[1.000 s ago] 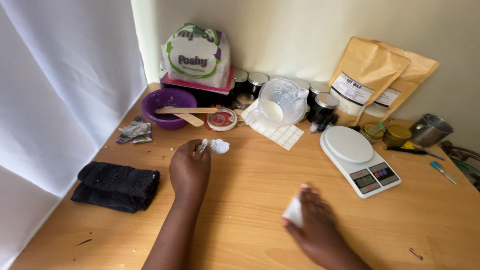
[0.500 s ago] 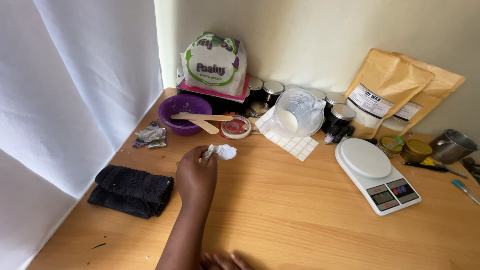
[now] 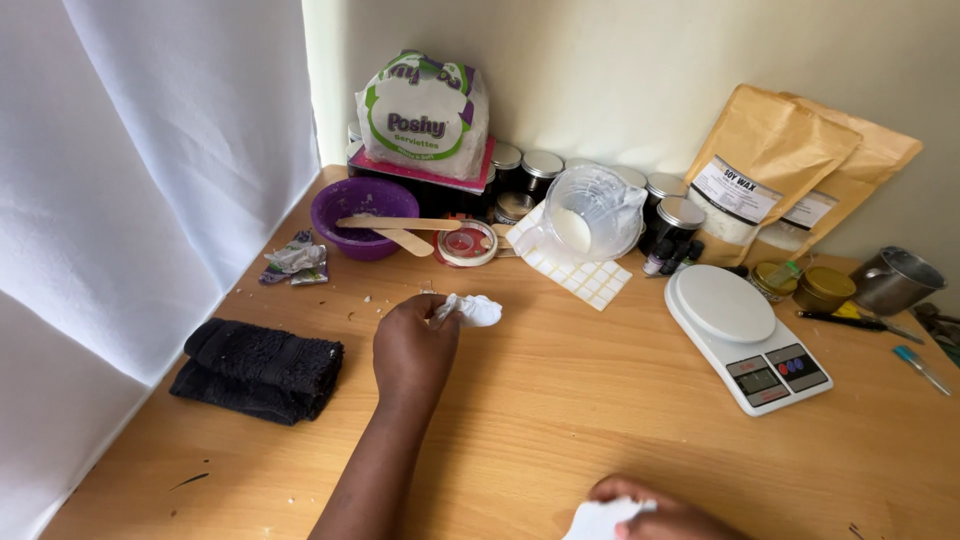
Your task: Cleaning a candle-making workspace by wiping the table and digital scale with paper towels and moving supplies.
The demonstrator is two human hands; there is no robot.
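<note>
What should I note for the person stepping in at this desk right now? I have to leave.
Left hand: closed on a crumpled white tissue, pressed to the wooden table.
Right hand: at the near edge, holding a second white tissue piece.
Crumbs lie on the table near the left hand, before the purple bowl.
Done: cannot tell.
Left: those crumbs, by the look of it.

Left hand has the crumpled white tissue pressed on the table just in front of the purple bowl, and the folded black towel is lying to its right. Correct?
Not quite. In the head view the folded black towel lies to the left of the left hand, by the curtain. The rest holds: the hand has the crumpled white tissue on the table in front of the purple bowl.
</note>
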